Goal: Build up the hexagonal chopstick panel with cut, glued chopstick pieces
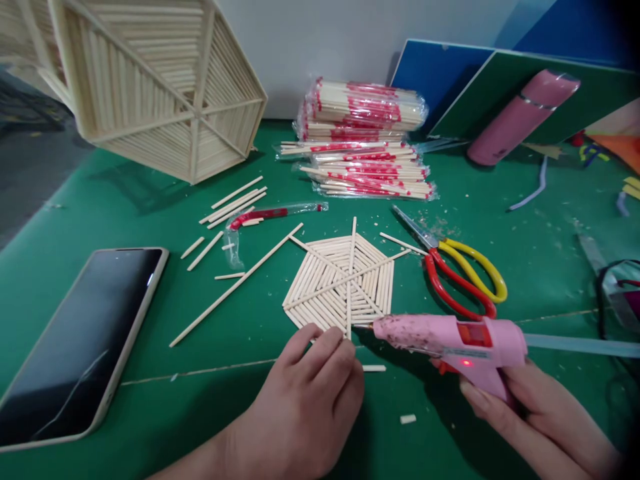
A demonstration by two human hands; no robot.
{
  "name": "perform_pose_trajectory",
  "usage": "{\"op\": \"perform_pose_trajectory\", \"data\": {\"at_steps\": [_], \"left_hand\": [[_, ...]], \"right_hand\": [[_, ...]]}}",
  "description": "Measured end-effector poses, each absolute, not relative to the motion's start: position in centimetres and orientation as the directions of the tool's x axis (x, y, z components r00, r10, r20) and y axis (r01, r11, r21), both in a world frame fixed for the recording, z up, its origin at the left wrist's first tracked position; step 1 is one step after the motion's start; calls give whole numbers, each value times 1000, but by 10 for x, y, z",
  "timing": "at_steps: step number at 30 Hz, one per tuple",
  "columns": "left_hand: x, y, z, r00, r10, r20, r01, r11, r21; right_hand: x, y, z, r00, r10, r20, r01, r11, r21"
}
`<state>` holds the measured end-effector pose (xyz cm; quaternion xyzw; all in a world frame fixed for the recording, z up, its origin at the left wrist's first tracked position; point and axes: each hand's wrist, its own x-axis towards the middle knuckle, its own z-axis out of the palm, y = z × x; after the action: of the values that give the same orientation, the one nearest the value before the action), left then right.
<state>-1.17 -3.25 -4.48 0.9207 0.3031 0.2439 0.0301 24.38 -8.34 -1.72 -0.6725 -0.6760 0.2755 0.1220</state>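
Observation:
A flat hexagon of glued wooden sticks (340,280) lies on the green table (150,373). My left hand (310,393) rests at its near edge, fingers curled and pinched on a stick at the rim. My right hand (530,407) grips a pink hot glue gun (450,340) by the handle. The gun's nozzle points left at the hexagon's near right edge, close to my left fingertips. A red light glows on the gun's body.
Red and yellow scissors (460,273) lie right of the hexagon. Loose sticks (235,200) and a long stick (235,287) lie to the left, a phone (80,340) at the near left. Wrapped chopstick packs (365,140), a large stick hexagon structure (160,87) and a pink bottle (520,113) stand behind.

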Motion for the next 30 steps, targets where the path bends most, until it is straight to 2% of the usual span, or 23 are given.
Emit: {"op": "perform_pose_trajectory", "data": {"at_steps": [6,10,18,25,30], "left_hand": [[-12,-34,-45,696,575,429,550,-812,196],[-12,-34,-44,709,562,426,540,-821,185],[-13,-34,-44,710,559,429,539,-823,180],[-15,-34,-42,720,551,422,533,-828,172],[-15,-33,-42,724,546,421,526,-832,176]], "right_hand": [[249,-85,-28,-89,958,-272,830,-80,-553],[253,-83,-33,-179,952,-247,834,14,-552],[263,-82,-38,-232,935,-267,850,61,-523],[255,-83,-37,-168,946,-276,837,-12,-548],[259,-81,-39,-197,949,-247,834,30,-551]]}}
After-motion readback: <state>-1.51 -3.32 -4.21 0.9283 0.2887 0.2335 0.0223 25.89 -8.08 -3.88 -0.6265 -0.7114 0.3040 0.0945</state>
